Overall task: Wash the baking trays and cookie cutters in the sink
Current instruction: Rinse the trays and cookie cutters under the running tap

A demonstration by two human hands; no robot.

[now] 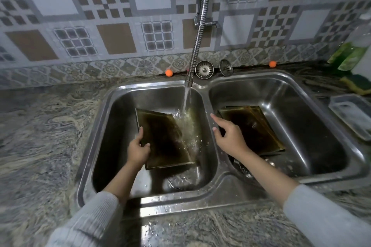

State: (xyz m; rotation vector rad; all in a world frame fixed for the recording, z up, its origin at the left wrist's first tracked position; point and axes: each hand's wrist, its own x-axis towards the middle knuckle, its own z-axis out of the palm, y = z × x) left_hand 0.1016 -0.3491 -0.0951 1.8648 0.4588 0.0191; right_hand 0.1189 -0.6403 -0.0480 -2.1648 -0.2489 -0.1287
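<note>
A dark, browned baking tray [164,138] is tilted in the left basin of the steel double sink [206,104]. My left hand [138,149] grips its left edge. Water from the flexible tap [197,38] splashes on the tray's right side. My right hand [228,136] hovers over the divider between the basins, fingers loosely spread, holding nothing. More browned trays [255,128] lie stacked in the right basin. A fluted metal cutter [244,168] shows partly below my right forearm.
Two sink strainers [204,69] lean at the back ledge. A clear plastic container [353,116] sits on the counter at the right, with a green-yellow sponge [357,84] and a green soap bottle [353,52] behind it. Marbled counter [40,126] spreads left.
</note>
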